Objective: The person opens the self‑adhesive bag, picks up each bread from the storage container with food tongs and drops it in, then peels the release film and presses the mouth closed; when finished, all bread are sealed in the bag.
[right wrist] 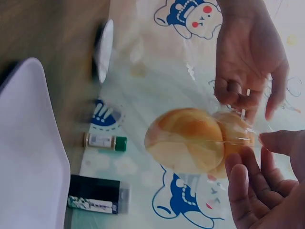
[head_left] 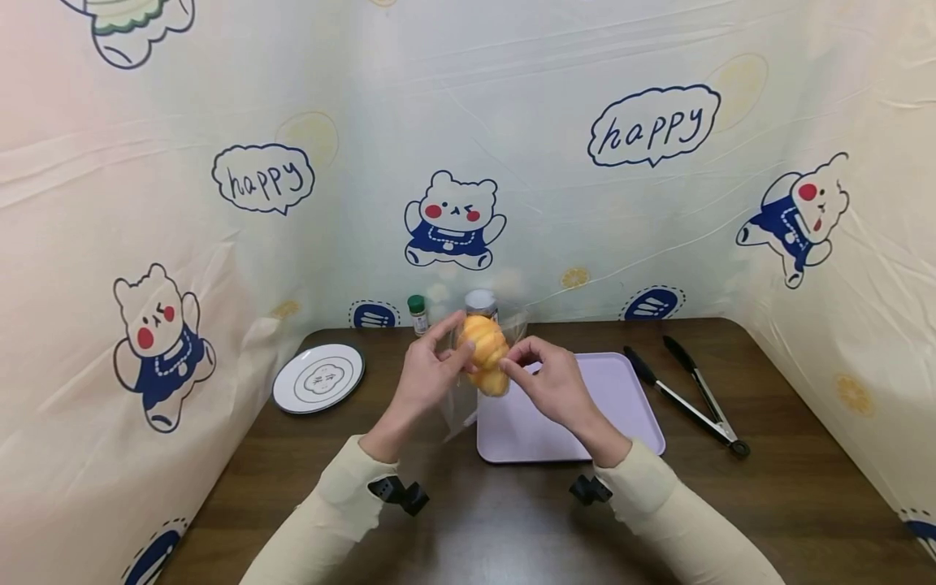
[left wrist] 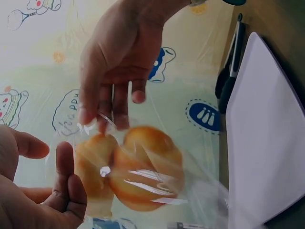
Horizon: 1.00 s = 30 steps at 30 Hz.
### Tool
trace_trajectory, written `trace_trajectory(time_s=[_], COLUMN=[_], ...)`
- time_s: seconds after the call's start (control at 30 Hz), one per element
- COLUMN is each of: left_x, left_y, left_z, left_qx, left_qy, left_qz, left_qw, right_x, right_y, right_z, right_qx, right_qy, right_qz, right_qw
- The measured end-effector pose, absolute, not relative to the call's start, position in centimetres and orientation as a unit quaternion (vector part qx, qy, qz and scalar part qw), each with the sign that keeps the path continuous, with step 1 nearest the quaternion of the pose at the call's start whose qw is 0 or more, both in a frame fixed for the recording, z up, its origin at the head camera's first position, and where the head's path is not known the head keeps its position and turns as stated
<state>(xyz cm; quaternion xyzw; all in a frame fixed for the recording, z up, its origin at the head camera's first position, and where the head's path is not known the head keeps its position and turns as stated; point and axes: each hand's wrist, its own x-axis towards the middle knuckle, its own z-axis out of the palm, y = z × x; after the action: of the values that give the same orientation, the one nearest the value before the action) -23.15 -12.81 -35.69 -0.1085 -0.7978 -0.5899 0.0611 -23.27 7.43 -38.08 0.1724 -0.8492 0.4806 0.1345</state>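
Observation:
A clear plastic bag (left wrist: 205,176) hangs in the air above the table, with golden-brown bread (head_left: 484,345) inside it. A large rounded piece of bread (right wrist: 183,138) and a smaller one (left wrist: 93,176) show through the film. My left hand (head_left: 431,370) holds the bag from the left, its thumb in front of the bread and its index finger stretched along the upper side. From the right, my right hand (head_left: 544,382) pinches the film at the bag's near end between thumb and fingers. The left fingertips' exact contact with the film is hard to see.
A lilac tray (head_left: 570,443) lies beneath and right of the hands. Black-tipped tongs (head_left: 691,402) lie right of it. At the left is a white plate (head_left: 292,390). Behind stand a green-capped bottle (head_left: 418,313) and a jar (head_left: 481,302).

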Motion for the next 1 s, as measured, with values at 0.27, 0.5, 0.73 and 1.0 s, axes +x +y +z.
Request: trace_trajectory(time_s=[0.27,0.5,0.73,1.0], left_x=[-23.6,-24.0,-24.5,-24.4], left_y=[-13.2,-13.9,-14.8,-15.6], left_z=[-36.1,-36.2,-37.4,-37.6], left_qx=[-0.124,-0.105,-0.076,-0.051], left_qy=[-0.779,-0.806,-0.84,-0.821], left_qz=[-0.61,-0.573,-0.53,-0.569], left_qw=[0.078,0.102,0.094,0.0], right_x=[-23.7,-23.7,-23.6,-23.6], right_y=[8.4,9.2,9.7,10.4], right_z=[-37.3,-37.0,-36.9,-36.6], right_qx=[0.173,0.18,0.181,0.161], right_qy=[-0.823,-0.804,-0.789,-0.767], right_qz=[0.512,0.535,0.556,0.588], right_qw=[0.174,0.187,0.187,0.201])
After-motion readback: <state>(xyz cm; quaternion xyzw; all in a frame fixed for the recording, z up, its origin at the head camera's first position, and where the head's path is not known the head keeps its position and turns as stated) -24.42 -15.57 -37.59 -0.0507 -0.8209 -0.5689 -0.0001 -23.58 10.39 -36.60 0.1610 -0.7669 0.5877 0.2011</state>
